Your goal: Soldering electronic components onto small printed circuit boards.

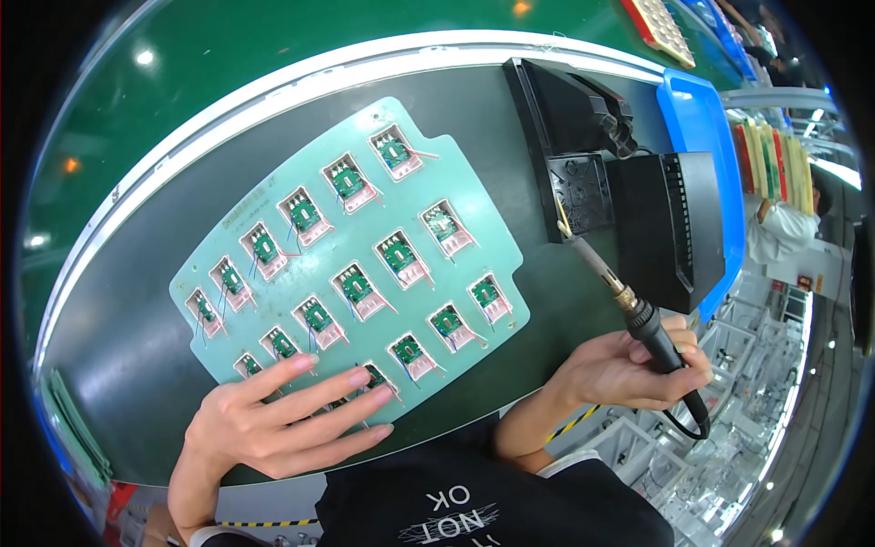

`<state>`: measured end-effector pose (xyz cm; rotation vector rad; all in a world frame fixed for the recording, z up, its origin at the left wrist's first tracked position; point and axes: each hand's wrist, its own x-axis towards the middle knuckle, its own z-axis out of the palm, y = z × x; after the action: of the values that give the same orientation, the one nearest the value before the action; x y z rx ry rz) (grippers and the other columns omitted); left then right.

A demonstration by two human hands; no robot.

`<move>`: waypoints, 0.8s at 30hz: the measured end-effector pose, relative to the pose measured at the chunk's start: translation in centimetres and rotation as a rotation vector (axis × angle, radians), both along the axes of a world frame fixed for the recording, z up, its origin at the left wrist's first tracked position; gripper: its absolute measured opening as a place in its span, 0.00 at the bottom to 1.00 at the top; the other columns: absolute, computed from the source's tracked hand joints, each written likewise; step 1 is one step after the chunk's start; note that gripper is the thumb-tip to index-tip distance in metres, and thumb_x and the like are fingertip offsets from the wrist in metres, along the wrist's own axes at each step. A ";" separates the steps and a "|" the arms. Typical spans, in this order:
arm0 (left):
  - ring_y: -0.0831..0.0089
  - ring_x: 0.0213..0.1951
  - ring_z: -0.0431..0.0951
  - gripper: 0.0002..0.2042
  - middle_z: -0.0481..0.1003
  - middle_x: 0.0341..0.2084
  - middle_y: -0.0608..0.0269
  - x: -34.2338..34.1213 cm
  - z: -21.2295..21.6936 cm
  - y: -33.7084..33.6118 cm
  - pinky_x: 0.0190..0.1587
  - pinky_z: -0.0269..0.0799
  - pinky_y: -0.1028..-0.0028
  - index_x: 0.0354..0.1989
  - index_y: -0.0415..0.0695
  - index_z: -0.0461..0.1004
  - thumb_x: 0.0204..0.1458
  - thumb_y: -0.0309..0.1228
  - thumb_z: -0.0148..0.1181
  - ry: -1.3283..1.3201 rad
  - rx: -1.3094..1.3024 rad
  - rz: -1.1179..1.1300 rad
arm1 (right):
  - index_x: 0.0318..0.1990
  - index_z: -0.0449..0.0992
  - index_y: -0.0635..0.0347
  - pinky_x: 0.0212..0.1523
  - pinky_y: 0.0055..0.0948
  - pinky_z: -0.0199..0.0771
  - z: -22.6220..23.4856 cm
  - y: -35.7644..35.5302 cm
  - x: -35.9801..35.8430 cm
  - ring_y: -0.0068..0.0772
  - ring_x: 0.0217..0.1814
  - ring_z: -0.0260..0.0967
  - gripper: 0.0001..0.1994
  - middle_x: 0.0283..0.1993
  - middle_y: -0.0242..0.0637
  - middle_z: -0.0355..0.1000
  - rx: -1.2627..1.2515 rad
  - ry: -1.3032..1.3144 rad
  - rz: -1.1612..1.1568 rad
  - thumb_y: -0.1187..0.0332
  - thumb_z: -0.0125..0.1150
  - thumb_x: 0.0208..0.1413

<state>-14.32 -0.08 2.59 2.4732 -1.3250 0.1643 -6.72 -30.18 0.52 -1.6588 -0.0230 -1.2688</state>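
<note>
A pale green tray lies tilted on the dark work surface, with several small white housings set in it in rows. Each housing holds a green circuit board, and thin red and blue wires stick out from many of them. My left hand rests over the tray's near edge with fingers spread, hiding some of the housings there. To the right of the tray, my right hand grips the black handle of a soldering iron. The iron's tip points up and away, near a black open-topped box.
Black soldering equipment stands at the far right, beside a ribbed black box. Behind them is a blue bin. A white rail borders the green belt beyond. A person in white is at far right.
</note>
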 end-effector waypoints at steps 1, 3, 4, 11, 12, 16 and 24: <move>0.73 0.55 0.73 0.13 0.74 0.53 0.75 -0.1 -0.1 0.0 0.61 0.61 0.66 0.46 0.63 0.78 0.52 0.35 0.58 0.001 0.001 0.003 | 0.30 0.59 0.55 0.22 0.20 0.41 -0.1 0.0 -0.1 0.15 0.15 0.42 0.19 0.15 0.24 0.47 -0.003 0.001 -0.003 0.52 0.36 0.69; 0.73 0.55 0.73 0.13 0.74 0.53 0.75 0.0 -0.1 0.0 0.61 0.61 0.66 0.46 0.64 0.78 0.52 0.35 0.58 -0.002 0.001 0.004 | 0.30 0.58 0.55 0.22 0.21 0.41 0.0 0.0 0.0 0.15 0.15 0.42 0.19 0.15 0.24 0.47 -0.004 0.002 -0.004 0.52 0.36 0.69; 0.73 0.55 0.73 0.13 0.74 0.53 0.75 0.0 -0.1 0.0 0.61 0.61 0.66 0.45 0.64 0.79 0.52 0.35 0.58 -0.003 -0.003 0.006 | 0.30 0.58 0.55 0.22 0.21 0.41 0.0 0.0 0.0 0.15 0.15 0.42 0.19 0.15 0.24 0.47 -0.006 0.001 -0.005 0.52 0.36 0.69; 0.73 0.55 0.74 0.13 0.75 0.52 0.75 -0.3 -0.1 -0.2 0.59 0.64 0.65 0.45 0.63 0.79 0.51 0.36 0.59 -0.005 -0.027 0.020 | 0.28 0.58 0.56 0.20 0.19 0.42 0.1 0.1 0.0 0.15 0.14 0.43 0.20 0.14 0.23 0.47 -0.017 0.003 -0.014 0.52 0.38 0.68; 0.73 0.55 0.74 0.13 0.75 0.52 0.75 -0.4 -0.1 -0.3 0.59 0.64 0.65 0.45 0.63 0.79 0.51 0.36 0.59 -0.004 -0.025 0.024 | 0.28 0.58 0.56 0.20 0.18 0.42 0.1 0.0 0.0 0.15 0.14 0.44 0.20 0.14 0.23 0.47 -0.021 0.000 -0.015 0.52 0.39 0.68; 0.73 0.54 0.74 0.13 0.75 0.52 0.75 -0.4 0.0 -0.4 0.58 0.65 0.66 0.45 0.62 0.79 0.51 0.36 0.59 0.025 -0.031 0.039 | 0.27 0.58 0.56 0.19 0.17 0.42 -0.1 0.0 0.1 0.15 0.14 0.44 0.20 0.14 0.24 0.47 -0.002 0.001 -0.005 0.52 0.42 0.68; 0.73 0.54 0.74 0.12 0.75 0.51 0.74 -0.9 0.1 -0.4 0.57 0.67 0.67 0.45 0.61 0.78 0.51 0.35 0.58 0.014 -0.050 0.062 | 0.25 0.57 0.56 0.18 0.16 0.42 0.4 0.5 0.1 0.15 0.13 0.42 0.21 0.13 0.24 0.46 -0.019 0.001 -0.017 0.52 0.42 0.68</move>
<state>-15.26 -0.52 2.72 2.4704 -1.2251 0.1919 -6.61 -29.69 0.95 -1.6794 -0.0199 -1.2840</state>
